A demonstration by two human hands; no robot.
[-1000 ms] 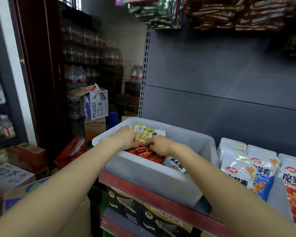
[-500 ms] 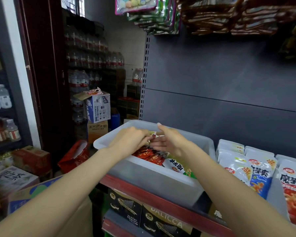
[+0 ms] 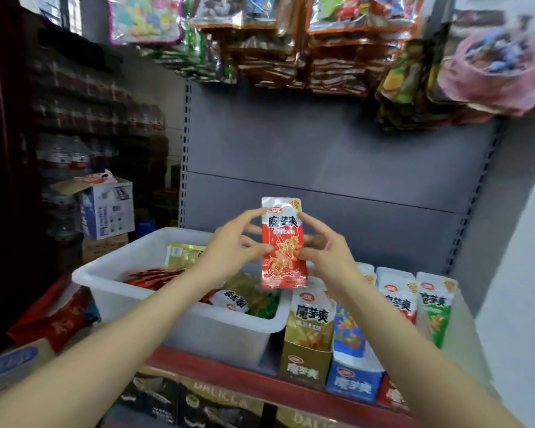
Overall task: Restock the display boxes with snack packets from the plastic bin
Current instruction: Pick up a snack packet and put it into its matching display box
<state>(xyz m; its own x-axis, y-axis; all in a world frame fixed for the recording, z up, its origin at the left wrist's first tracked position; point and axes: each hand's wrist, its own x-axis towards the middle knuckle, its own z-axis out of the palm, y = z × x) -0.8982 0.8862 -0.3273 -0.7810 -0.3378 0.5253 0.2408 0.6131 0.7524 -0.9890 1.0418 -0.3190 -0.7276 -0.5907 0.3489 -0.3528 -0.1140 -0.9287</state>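
"魔芋爽" is read on the red snack packet [image 3: 284, 242] held in both hands and on display boxes [image 3: 306, 366] below-right; "DALICCA" is printed on dark cartons [image 3: 217, 400] beneath.

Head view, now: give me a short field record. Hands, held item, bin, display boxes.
left hand: pinches the left edge of the red packet
right hand: pinches its right edge
red packet: upright, print facing the camera, held above the bin's right end
bin: white plastic, on the red-edged shelf, red, gold and green packets inside
display boxes: gold, blue, red and green in a row right of the bin, packets standing in them
stage: packet out of the bin, not yet in a box
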